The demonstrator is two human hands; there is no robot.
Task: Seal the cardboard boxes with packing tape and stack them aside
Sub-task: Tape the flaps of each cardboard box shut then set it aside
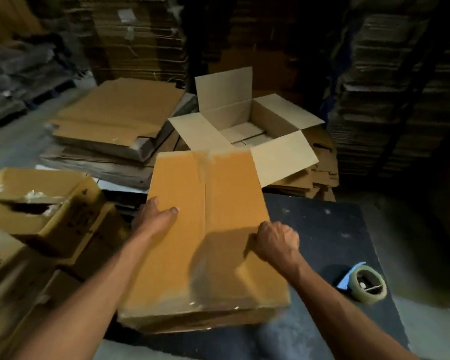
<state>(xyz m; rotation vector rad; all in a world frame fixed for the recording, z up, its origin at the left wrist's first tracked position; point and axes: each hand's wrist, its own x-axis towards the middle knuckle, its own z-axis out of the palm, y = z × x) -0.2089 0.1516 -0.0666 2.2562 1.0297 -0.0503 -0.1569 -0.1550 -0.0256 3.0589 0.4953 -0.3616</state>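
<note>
Both my hands are on the taped brown cardboard box (pixel 205 229), which looks ready to lift aside.

My left hand (pixel 157 216) lies flat with fingers spread on the box's top panel by its left edge; my right hand (pixel 276 240) is curled tight over the right edge, gripping the rim. The box rests between my arms on the dark mat (pixel 322 229), its clear-taped centre seam running away from my grip. I judge it light and probably empty, stiff at the edges but likely to flex mid-panel, with the glossy tape slippery, so I would hold it by opposite side edges or under the corners. Beyond my fingertips stands an open pale cardboard box (pixel 247 118); right of my right wrist lies the blue-handled tape dispenser (pixel 366 283).
</note>
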